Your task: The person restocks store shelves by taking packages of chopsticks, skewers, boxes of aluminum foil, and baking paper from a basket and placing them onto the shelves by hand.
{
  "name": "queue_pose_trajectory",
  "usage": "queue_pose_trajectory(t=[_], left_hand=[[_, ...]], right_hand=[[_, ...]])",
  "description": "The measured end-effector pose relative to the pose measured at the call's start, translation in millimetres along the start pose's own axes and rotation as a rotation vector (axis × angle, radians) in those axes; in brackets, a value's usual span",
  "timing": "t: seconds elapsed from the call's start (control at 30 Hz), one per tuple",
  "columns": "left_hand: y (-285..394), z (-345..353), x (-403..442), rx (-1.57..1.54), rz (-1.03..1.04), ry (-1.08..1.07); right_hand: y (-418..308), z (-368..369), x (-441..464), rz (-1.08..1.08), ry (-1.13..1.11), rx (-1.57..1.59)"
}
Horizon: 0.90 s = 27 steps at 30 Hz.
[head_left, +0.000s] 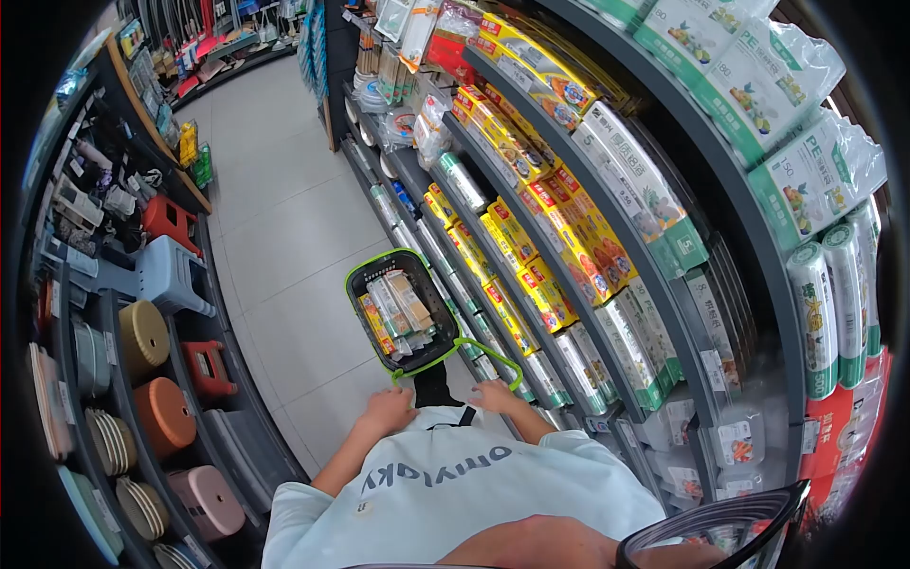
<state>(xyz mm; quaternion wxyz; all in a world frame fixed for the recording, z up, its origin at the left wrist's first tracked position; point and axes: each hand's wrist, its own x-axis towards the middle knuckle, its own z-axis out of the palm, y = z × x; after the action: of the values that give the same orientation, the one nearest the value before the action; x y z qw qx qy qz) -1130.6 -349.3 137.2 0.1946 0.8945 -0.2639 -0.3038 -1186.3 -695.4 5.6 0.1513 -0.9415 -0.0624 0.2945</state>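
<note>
Pale blue cloth, my lettered shirt (464, 484), lies nearest. Beyond it, my left hand (391, 408) is by the near rim of a black, green-edged basket (441, 308), and my right hand (491, 396) is at its green handle (512, 365); I cannot tell how tightly either closes. Long boxes and clear-wrapped packs (400, 308) lie inside the basket. Yellow-and-red boxes (578, 232) line the shelves to my right, stools (163, 415) those to my left. Pale floor tiles (275, 123) stretch away up the aisle.
</note>
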Motion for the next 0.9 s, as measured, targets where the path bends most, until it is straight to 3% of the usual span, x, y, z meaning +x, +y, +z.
queue_pose_trajectory(t=[0.2, 0.6, 0.9], left_hand=[[23.4, -8.5, 12.7, 0.054, 0.105, 0.057], [-9.2, -14.0, 21.3, 0.030, -0.093, -0.037], [0.2, -27.7, 64.9, 0.013, -0.064, -0.066]], right_hand=[[0.8, -40.4, 0.4, -0.123, -0.419, -0.138], [0.6, -49.1, 45.8, -0.172, -0.148, -0.183], [11.4, -84.5, 86.1, -0.168, -0.156, -0.193]])
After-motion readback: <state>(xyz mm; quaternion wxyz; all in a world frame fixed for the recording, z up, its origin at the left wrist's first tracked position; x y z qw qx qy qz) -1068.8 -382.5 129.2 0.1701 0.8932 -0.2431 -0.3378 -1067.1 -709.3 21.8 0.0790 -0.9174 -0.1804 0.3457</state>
